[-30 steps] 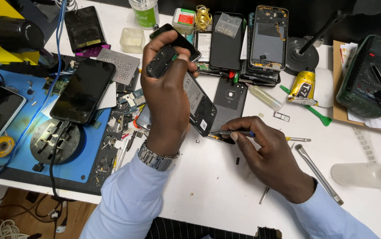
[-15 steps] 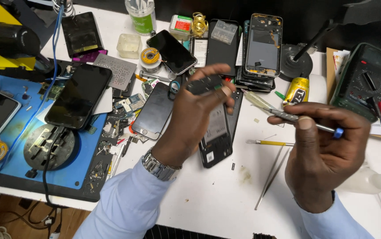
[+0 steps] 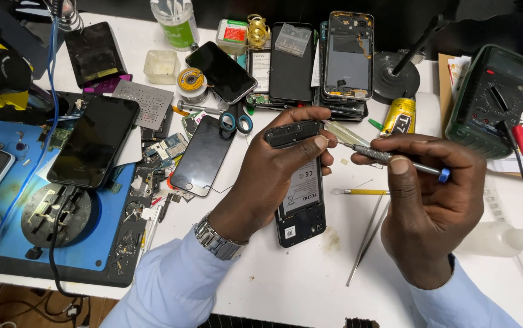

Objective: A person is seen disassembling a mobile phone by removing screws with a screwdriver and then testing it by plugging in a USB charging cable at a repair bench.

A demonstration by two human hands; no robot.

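- Two hands meet above the white surface [image 3: 273,285]: left hand [image 3: 280,167] pinches a small black part [image 3: 293,132] at its fingertips.
- Right hand [image 3: 428,209] grips a screwdriver [image 3: 389,158], long axis pointing to ten o'clock, tip almost at the part.
- An opened phone [image 3: 301,209] lies under the left hand, lengthwise twelve to six.

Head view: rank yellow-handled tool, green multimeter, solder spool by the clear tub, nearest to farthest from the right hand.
From the right hand, which holds the screwdriver:
1. Yellow-handled tool, flat on the table just off the hand's thumb side.
2. Green multimeter, up at the table's far right edge.
3. Solder spool, far across to the left, past the left hand.
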